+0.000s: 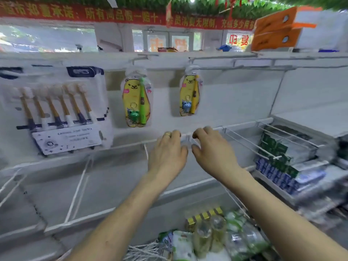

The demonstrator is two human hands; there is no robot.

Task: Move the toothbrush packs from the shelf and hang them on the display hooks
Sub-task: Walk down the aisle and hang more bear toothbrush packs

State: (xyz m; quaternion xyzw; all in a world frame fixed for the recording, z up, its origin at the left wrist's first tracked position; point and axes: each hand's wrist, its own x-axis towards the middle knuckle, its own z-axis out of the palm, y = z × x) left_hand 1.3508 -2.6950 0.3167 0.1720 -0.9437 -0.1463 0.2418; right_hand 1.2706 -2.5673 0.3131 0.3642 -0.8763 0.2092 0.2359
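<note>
The red banner [120,16] reads "所有商品假一赔十"; other print is blurred.

The white shelf [116,178] is split into bays by thin wire dividers [77,189]. Green boxes [273,147] lie stacked in a bay at its right end. Just in front of and below the green boxes lies a row of blue-and-white boxes [276,176]. Well below and left of the green boxes, green-and-white packets [182,243] and a yellow-and-black striped box [205,216] lie together. High above the green boxes, orange boxes [275,29] sit on the top shelf [113,55].
</note>
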